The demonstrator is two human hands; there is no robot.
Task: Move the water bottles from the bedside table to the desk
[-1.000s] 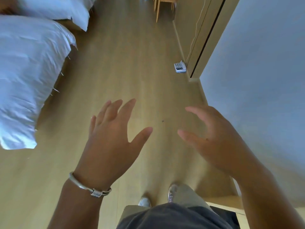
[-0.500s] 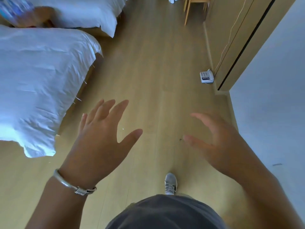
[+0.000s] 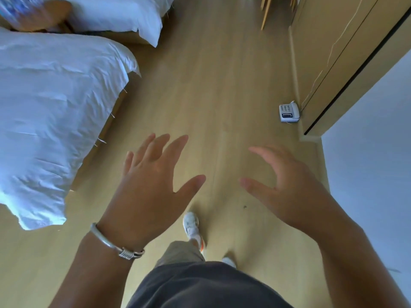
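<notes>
My left hand (image 3: 151,185), with a silver bracelet on its wrist, floats palm down over the wooden floor with fingers spread and holds nothing. My right hand (image 3: 287,187) hovers beside it, fingers relaxed and slightly bent, also empty. At the top left corner, between the two beds, a wooden bedside table (image 3: 55,12) shows, with a blurred blue-patterned thing (image 3: 17,7) on it that may be water bottles; I cannot tell for sure. No desk top is in view.
A white bed (image 3: 51,107) fills the left side, a second bed (image 3: 115,14) lies beyond it. A white telephone (image 3: 288,112) sits on the floor by the wooden wall panel (image 3: 333,52). Wooden furniture legs (image 3: 266,10) stand at the top. My feet (image 3: 191,225) are on the floor.
The view has shifted forward along the floor and turned left: the beds and bedside table came further into view, the telephone moved right. Both hands stayed open and empty.
</notes>
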